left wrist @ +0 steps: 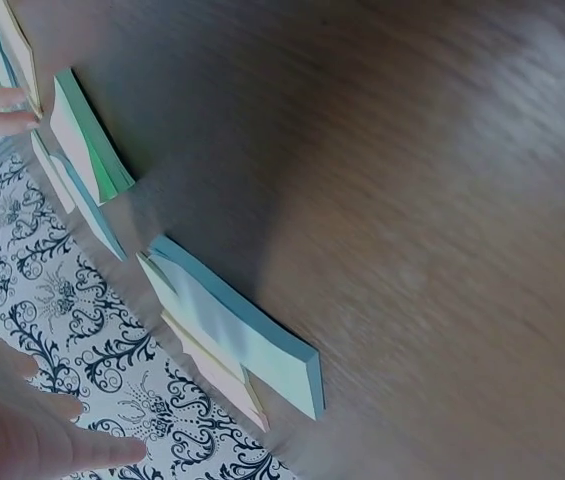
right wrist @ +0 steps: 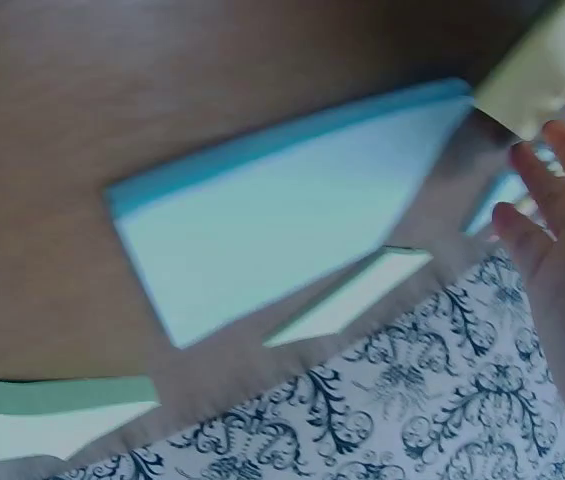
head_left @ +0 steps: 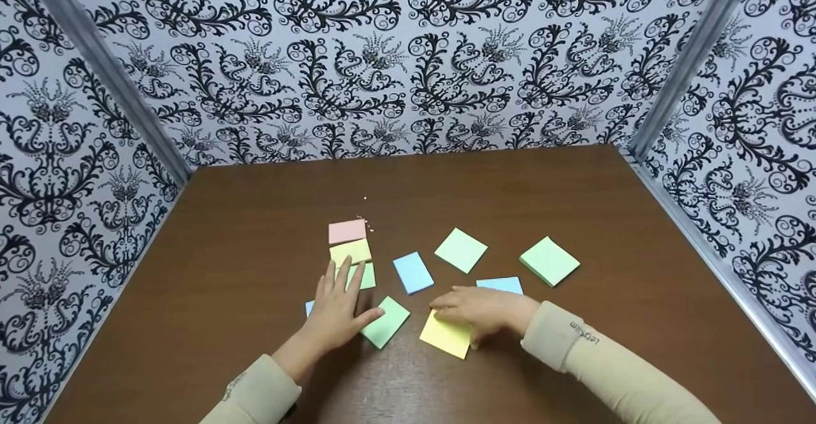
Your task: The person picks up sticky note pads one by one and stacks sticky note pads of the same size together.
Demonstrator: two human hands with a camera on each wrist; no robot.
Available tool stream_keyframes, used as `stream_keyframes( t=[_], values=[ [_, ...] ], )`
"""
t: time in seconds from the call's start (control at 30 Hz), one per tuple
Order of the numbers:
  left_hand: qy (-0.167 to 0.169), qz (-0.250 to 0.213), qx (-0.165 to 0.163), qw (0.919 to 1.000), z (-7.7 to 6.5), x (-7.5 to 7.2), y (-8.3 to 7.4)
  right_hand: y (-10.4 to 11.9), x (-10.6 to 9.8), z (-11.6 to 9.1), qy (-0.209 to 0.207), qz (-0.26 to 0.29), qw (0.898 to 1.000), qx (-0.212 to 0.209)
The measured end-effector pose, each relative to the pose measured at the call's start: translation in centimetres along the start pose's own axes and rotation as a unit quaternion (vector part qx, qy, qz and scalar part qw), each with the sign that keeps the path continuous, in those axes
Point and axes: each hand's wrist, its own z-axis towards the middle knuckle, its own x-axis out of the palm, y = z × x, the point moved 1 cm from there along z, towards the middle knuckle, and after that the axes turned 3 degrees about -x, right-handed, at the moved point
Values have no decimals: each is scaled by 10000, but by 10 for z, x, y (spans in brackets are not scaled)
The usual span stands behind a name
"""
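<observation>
My left hand (head_left: pixel 335 312) spreads its fingers over several sticky note pads and holds nothing. Its thumb lies above a green pad (head_left: pixel 390 323), and its fingertips reach a farther green pad (head_left: pixel 368 276) and a yellow pad (head_left: pixel 350 252). Partly hidden beneath that hand is a blue pad (head_left: pixel 309 307), seen larger as a blue pad (left wrist: pixel 252 335) in the left wrist view. My right hand (head_left: pixel 484 309) grips a yellow sticky note pad (head_left: pixel 446 336), fingers at its far edge and thumb at its right side. Behind the right wrist lies a blue pad (head_left: pixel 500 284).
A pink pad (head_left: pixel 347 231) tops the left column, with small white crumbs beside it. Another blue pad (head_left: pixel 413 273) lies mid-table. Two light green pads (head_left: pixel 461 250) lie farther right. Patterned walls (head_left: pixel 408 60) bound the brown table (head_left: pixel 268 201) at the back and sides.
</observation>
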Motion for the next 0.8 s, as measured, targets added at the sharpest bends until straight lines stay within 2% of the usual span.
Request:
stream_keyframes(
  t=[0.13, 0.33, 0.53, 0.67, 0.8],
  values=[
    [23, -24, 7, 10000, -1, 2, 0, 1, 5, 0, -10, -204, 9998, -49],
    [34, -63, -37, 10000, 0, 2, 1, -2, 11, 1, -562, -369, 9977, 63],
    [147, -55, 35, 9999, -1, 5, -2, 1, 12, 1, -859, -382, 9927, 751],
    [253, -119, 113, 9995, -2, 8, -5, 6, 11, 2, -774, -403, 9886, 1230],
    [423, -119, 91, 9990, -2, 12, -8, 11, 10, 4, -627, -439, 9853, 1526]
  ],
)
